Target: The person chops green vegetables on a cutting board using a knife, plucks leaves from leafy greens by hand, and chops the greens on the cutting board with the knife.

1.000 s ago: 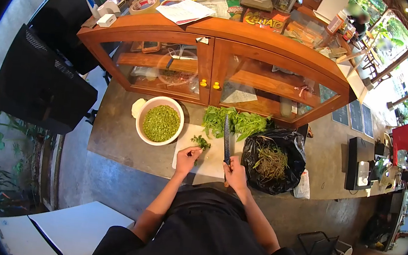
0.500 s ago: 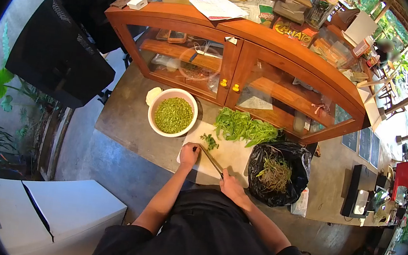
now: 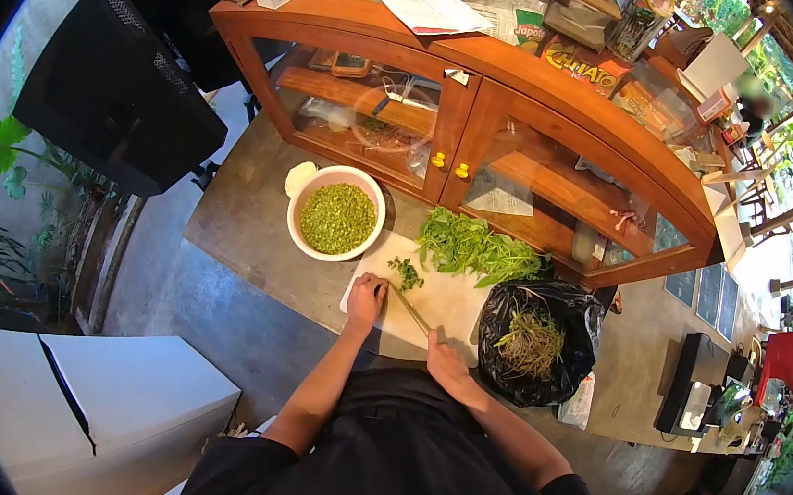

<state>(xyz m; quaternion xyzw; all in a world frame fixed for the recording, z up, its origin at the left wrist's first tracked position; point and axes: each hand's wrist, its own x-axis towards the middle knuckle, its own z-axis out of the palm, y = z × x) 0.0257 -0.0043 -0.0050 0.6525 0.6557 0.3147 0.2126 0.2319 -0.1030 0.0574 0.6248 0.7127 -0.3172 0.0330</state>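
Note:
My right hand (image 3: 448,362) is wrapped round the handle of a knife (image 3: 411,311), whose blade slants up and left over the white cutting board (image 3: 456,302). At the board's left edge is my left hand (image 3: 367,300), fingers curled in beside the blade's far end; what they hold is hidden. A small heap of chopped greens (image 3: 404,274) lies just beyond the blade. Whole leafy stems (image 3: 472,248) are piled across the board's far right edge. Left of them stands a pale bowl (image 3: 331,257) full of finely chopped green pieces (image 3: 336,218).
A black plastic bag (image 3: 585,318) with roots and stems (image 3: 531,344) sits open right of the board. Behind the worktop (image 3: 242,241) rises a wooden glass-door cabinet (image 3: 459,138). A white fridge (image 3: 139,394) stands at lower left, a black speaker (image 3: 122,103) at upper left.
The view has shifted slightly. Both hands and the knife keep nearly the same place on the board, with the knife turned only a little.

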